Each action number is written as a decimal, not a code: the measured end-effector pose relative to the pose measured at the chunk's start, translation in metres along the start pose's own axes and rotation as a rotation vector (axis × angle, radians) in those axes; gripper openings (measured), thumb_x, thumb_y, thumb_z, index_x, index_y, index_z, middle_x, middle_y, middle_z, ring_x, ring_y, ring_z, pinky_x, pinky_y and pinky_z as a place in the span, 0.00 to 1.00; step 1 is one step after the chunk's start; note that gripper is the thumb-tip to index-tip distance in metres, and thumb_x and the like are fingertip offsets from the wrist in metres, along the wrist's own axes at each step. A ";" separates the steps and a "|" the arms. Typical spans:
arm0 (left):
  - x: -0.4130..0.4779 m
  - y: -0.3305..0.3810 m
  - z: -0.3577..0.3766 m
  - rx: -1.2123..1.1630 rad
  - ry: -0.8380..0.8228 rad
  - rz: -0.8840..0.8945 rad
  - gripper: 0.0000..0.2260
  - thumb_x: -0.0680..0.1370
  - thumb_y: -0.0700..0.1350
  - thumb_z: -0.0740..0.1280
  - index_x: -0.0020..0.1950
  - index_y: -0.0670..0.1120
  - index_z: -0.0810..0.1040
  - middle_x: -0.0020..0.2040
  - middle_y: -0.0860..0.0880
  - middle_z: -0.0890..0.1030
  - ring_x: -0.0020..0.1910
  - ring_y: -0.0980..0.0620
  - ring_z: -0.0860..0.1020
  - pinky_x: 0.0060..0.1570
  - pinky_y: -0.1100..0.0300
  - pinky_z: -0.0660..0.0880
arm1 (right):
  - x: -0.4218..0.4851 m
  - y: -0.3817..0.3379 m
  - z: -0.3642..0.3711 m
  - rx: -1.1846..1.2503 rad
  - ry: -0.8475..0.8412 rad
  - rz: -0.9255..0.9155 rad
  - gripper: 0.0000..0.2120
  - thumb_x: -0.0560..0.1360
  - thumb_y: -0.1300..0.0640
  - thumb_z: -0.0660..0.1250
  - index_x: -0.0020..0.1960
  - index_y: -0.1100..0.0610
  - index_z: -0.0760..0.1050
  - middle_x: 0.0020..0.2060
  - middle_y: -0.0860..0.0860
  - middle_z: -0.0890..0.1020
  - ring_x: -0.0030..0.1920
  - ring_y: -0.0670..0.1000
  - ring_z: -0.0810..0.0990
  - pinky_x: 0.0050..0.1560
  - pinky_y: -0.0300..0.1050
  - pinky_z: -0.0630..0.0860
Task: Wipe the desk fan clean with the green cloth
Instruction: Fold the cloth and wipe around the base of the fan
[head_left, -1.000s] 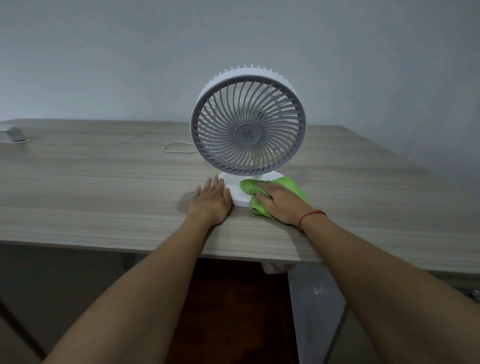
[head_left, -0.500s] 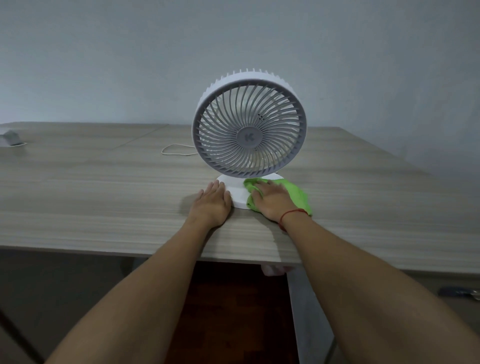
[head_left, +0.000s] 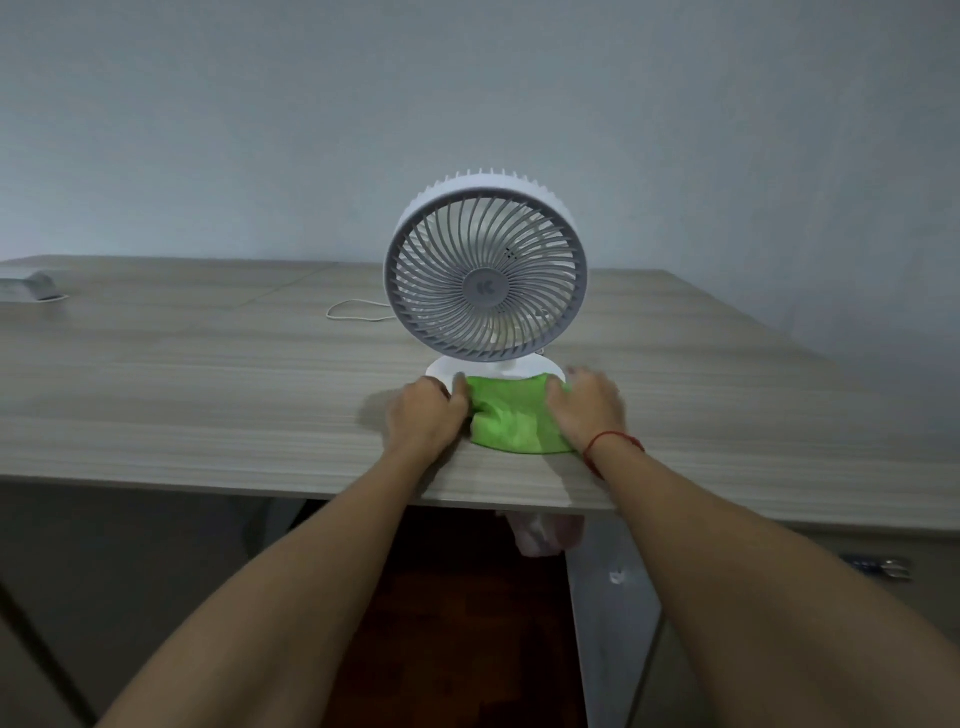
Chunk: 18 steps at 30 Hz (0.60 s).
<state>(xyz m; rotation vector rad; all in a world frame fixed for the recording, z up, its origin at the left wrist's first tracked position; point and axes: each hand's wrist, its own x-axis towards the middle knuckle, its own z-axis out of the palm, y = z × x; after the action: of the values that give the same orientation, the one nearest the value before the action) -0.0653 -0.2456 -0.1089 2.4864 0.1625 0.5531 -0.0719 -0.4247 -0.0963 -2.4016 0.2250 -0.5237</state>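
My arms reach over the front edge of the desk (head_left: 234, 467). L hand (head_left: 426, 415), fingers curled, pinches green cloth (head_left: 506, 418) at its left end. R hand (head_left: 587, 410) lies on the right end, blurry. Red string (head_left: 613, 440) on R wrist.

The desk fan (head_left: 485, 288) has a white housing and base and a grey grille of curved spiral ribs. The cloth (head_left: 511, 418) is plain bright green. The table (head_left: 208, 395) is pale grey-brown with left-to-right wood-grain streaks. The cord (head_left: 349, 313) is white; the wrist band (head_left: 614, 437) is red.

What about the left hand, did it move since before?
Yes. The left hand edged right across the fan base's front and now grips the green cloth's left edge.
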 end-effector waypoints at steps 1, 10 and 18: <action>-0.001 0.005 0.002 -0.022 -0.069 -0.052 0.30 0.78 0.63 0.55 0.55 0.38 0.80 0.56 0.36 0.82 0.58 0.36 0.79 0.57 0.49 0.74 | 0.001 0.004 -0.004 -0.033 -0.006 0.090 0.26 0.75 0.43 0.60 0.63 0.60 0.73 0.62 0.61 0.78 0.63 0.63 0.75 0.63 0.53 0.71; 0.002 0.027 0.011 -0.221 -0.271 -0.140 0.23 0.77 0.52 0.66 0.64 0.37 0.72 0.63 0.38 0.76 0.64 0.38 0.75 0.60 0.51 0.73 | 0.005 -0.008 0.004 0.069 -0.236 0.219 0.32 0.68 0.42 0.70 0.66 0.60 0.72 0.65 0.58 0.77 0.64 0.60 0.76 0.62 0.49 0.74; 0.011 0.002 -0.012 -0.400 -0.219 -0.171 0.16 0.79 0.43 0.63 0.65 0.36 0.73 0.64 0.37 0.78 0.63 0.39 0.76 0.62 0.52 0.72 | -0.001 -0.033 0.032 0.447 -0.300 0.196 0.18 0.66 0.58 0.73 0.55 0.64 0.80 0.54 0.59 0.84 0.55 0.59 0.82 0.60 0.56 0.78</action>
<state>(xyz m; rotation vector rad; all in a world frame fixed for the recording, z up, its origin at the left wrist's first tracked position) -0.0603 -0.2385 -0.0953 2.0996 0.1593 0.2122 -0.0582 -0.3806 -0.0975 -1.9624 0.1852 -0.1027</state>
